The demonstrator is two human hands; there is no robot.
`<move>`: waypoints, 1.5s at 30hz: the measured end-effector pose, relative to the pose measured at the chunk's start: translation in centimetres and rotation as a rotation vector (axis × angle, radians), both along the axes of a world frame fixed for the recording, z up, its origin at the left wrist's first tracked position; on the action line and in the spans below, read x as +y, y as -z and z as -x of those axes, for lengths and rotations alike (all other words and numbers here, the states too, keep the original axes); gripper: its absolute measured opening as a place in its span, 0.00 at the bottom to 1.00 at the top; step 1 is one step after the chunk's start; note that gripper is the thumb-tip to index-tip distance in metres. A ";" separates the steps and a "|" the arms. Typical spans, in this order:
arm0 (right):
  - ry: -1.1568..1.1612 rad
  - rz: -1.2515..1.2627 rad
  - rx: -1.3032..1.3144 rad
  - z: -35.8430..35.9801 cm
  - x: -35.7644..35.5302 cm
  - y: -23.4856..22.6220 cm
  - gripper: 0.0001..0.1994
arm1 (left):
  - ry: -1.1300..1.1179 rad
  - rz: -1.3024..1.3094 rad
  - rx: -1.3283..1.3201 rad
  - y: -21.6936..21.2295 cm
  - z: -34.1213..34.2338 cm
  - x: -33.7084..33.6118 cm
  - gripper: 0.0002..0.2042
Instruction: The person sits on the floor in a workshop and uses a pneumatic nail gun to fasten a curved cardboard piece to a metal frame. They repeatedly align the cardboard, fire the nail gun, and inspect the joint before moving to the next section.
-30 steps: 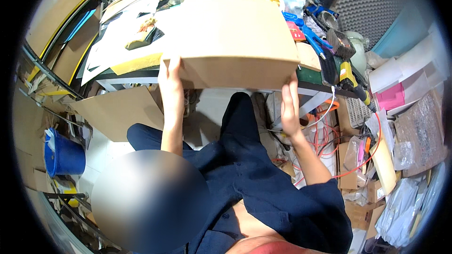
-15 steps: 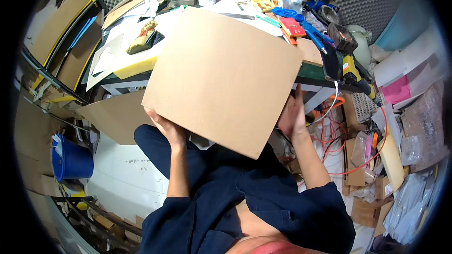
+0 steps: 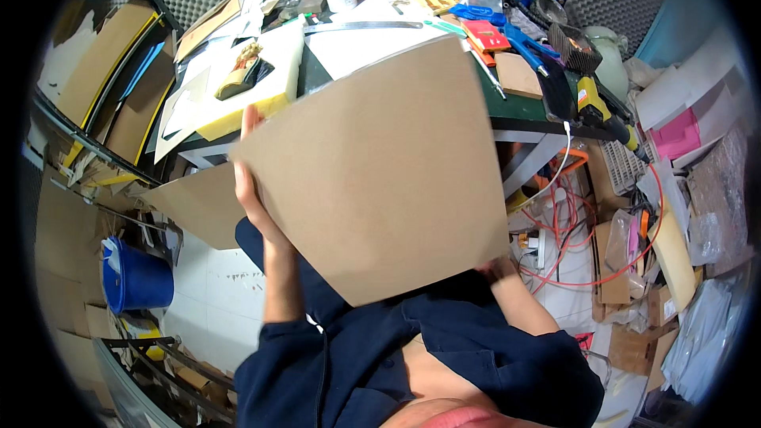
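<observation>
A large plain tan cardboard sheet (image 3: pixel 388 174) is held up before me, over my lap and the table's front edge. Around its left corner is my left hand (image 3: pixel 258 204), the thumb along the edge and a fingertip showing beyond it. My right hand (image 3: pixel 495 269) is at the near right corner, mostly hidden beneath the sheet; its fingers do not show. Past the far edge, a steel ruler (image 3: pixel 365 26) and white paper (image 3: pixel 337 51) lie on the green-topped table (image 3: pixel 519 107).
A yellow foam block (image 3: pixel 238 115) bears a small figure-like object. Tools and a red box (image 3: pixel 485 35) crowd the table's right side. Another cardboard sheet (image 3: pixel 202 206) leans below the table at left. A blue bucket (image 3: pixel 139 276) stands left; red cables (image 3: pixel 555 250) lie on the floor at right.
The cardboard sheet has turned, so its far edge now rises toward the right. My left hand has shifted up at its left corner; my right hand has moved down toward the near right corner.
</observation>
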State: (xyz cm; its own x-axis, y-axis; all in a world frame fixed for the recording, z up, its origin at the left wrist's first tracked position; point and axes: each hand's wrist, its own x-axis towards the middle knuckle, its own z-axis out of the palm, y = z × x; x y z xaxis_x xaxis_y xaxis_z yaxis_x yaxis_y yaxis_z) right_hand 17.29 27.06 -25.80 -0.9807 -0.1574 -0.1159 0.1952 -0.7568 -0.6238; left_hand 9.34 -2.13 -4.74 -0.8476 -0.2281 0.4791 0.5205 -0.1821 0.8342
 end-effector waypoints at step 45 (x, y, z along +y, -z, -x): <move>0.775 -0.833 0.615 10.0 0.5 -19.2 0.20 | -0.134 0.492 -0.008 -1.9 6.1 -1.6 0.21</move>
State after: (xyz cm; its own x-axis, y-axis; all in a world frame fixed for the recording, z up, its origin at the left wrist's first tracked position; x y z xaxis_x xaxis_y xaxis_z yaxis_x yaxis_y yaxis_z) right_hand 7.26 27.52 -6.63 -0.7102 0.3738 0.5966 -0.6030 0.1146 -0.7895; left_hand 3.21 -3.70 -2.88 -0.8306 -0.0839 0.5506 0.5056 0.3011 0.8085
